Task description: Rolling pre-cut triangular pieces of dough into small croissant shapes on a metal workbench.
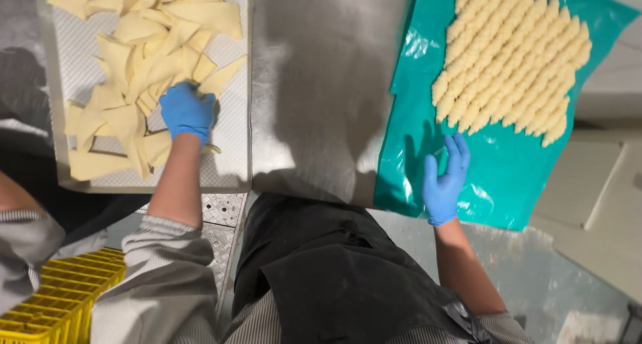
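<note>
My left hand (pixel 186 110) in a blue glove reaches into a pile of pale dough triangles (pixel 144 56) on a perforated metal tray (pixel 231 150); its fingers curl over the dough at the pile's near right edge. My right hand (pixel 445 180), also in a blue glove, lies flat and empty with fingers spread on a teal plastic sheet (pixel 508 177). Rows of rolled raw croissants (pixel 511 56) lie packed together on the far part of that sheet, a short way beyond the right hand's fingertips.
A bare steel tabletop (pixel 321 90) separates the tray from the teal sheet. A yellow plastic crate (pixel 60 297) sits at lower left beside another person's grey sleeve (pixel 23 250). Pale flat boards (pixel 582 183) lie to the right. My dark apron fills the bottom centre.
</note>
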